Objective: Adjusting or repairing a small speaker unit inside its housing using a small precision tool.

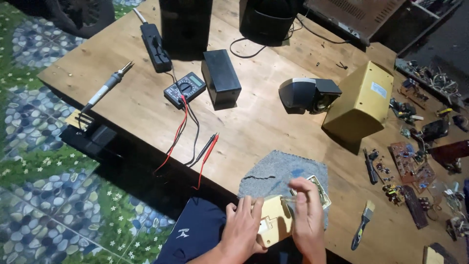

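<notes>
My left hand [243, 226] holds a small beige plastic casing [274, 226] at the table's near edge, fingers wrapped over its left side. My right hand [307, 216] grips the same casing from the right, fingers curled over its top; the hand is slightly blurred. A second beige part [322, 191] lies just behind my right hand on a grey cloth [272, 173]. Part of the casing is hidden by my fingers.
On the wooden table [254, 122] lie a multimeter [184, 89] with red and black probes [207, 149], a soldering iron [105, 90] on its stand, a black box [221, 77], a power strip [155, 46], a yellow speaker box [360, 101], a dark speaker [308, 94], a brush [362, 225] and circuit boards [410, 168].
</notes>
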